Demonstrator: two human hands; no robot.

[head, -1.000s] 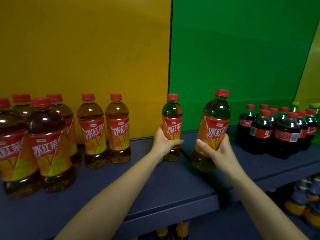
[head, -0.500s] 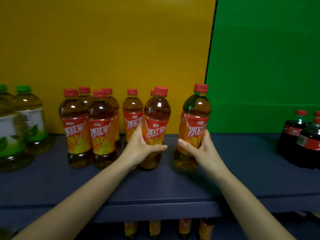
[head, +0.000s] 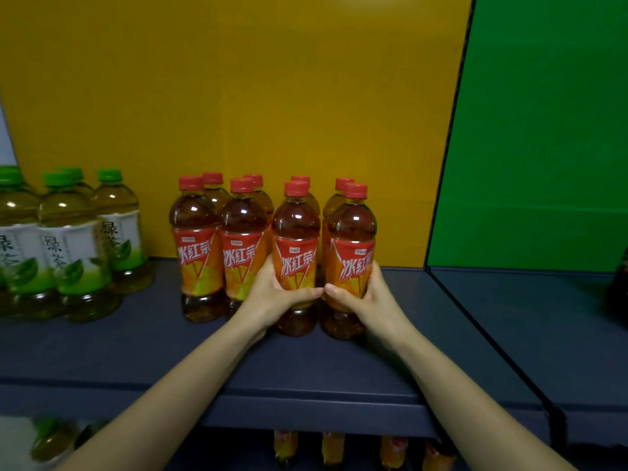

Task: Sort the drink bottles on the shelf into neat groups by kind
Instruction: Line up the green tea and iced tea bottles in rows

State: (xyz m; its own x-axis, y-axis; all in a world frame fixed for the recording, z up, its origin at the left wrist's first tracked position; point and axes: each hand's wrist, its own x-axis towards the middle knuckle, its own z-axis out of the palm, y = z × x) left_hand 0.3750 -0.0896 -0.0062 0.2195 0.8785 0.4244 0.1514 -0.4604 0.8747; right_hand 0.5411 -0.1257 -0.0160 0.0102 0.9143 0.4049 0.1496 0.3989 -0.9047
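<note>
Change, bottles: half a second ago the two held bottles were being kept apart from each other, right of the pack; now they are being held side by side, almost touching, in line with the front row.
Change, view: more green-capped bottles are being shown at the left, and of the dark bottles at the right only one edge is being shown.
Left hand (head: pixel 272 297): it is being wrapped round the label of the left-held bottle (head: pixel 296 253), thumb across the front.
Right hand (head: pixel 370 297): it is being curled round the right-held bottle (head: pixel 351 246) in the same way; the two thumb tips are nearly meeting.
Axis: both held bottles are being kept upright, long axis vertical, red caps up, labels turned to the camera.
Place: their bases are being kept down at the shelf (head: pixel 306 365), just right of the red-tea group (head: pixel 197 246), before the yellow panel (head: pixel 238 96).
Neighbours: the green-tea bottles (head: pixel 71 246) are being kept as a separate cluster at the left.
Right side: the green panel (head: pixel 543 130) is standing there, with a dark bottle (head: pixel 618 290) cut by the frame edge.
Below: lower bottles (head: pixel 333 447) with orange labels are partly being hidden under the board.
</note>
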